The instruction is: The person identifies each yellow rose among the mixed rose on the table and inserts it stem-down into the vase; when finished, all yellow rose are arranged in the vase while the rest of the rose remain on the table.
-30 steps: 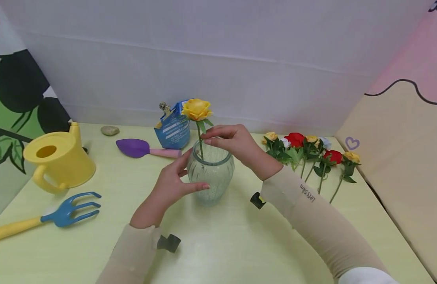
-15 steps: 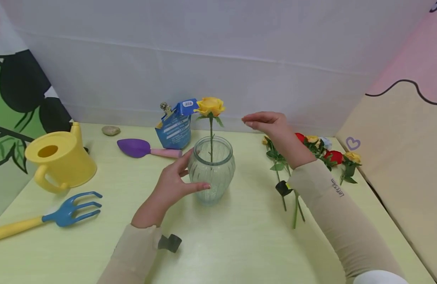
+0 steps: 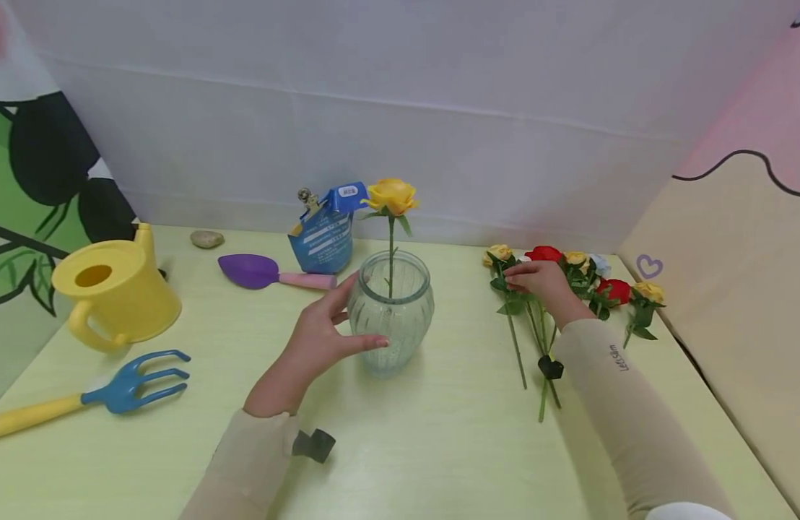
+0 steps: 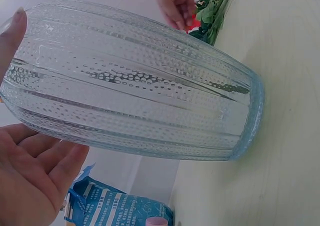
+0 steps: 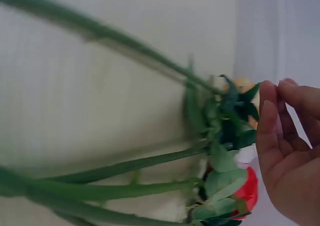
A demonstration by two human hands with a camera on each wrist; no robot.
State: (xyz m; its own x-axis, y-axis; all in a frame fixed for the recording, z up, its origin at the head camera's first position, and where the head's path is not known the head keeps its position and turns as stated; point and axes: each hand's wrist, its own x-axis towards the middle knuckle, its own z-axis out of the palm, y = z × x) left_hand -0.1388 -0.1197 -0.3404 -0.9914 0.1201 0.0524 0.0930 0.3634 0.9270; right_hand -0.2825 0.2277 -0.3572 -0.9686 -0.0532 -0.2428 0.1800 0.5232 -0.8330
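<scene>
A ribbed glass vase (image 3: 390,312) is steadied near the middle of the worktop (image 3: 439,448) by the left hand (image 3: 322,336), whose relaxed fingers are spread against its side with the thumb near the rim. A single yellow rose (image 3: 390,196) is stood upright in the vase. The right hand (image 3: 536,280) is laid, fingers loosely extended, over the loose roses (image 3: 572,278) lying toward the worktop's far right corner; whether a stem is pinched cannot be told.

Head view high, wide; wrist views close, right perhaps blurred.
</scene>
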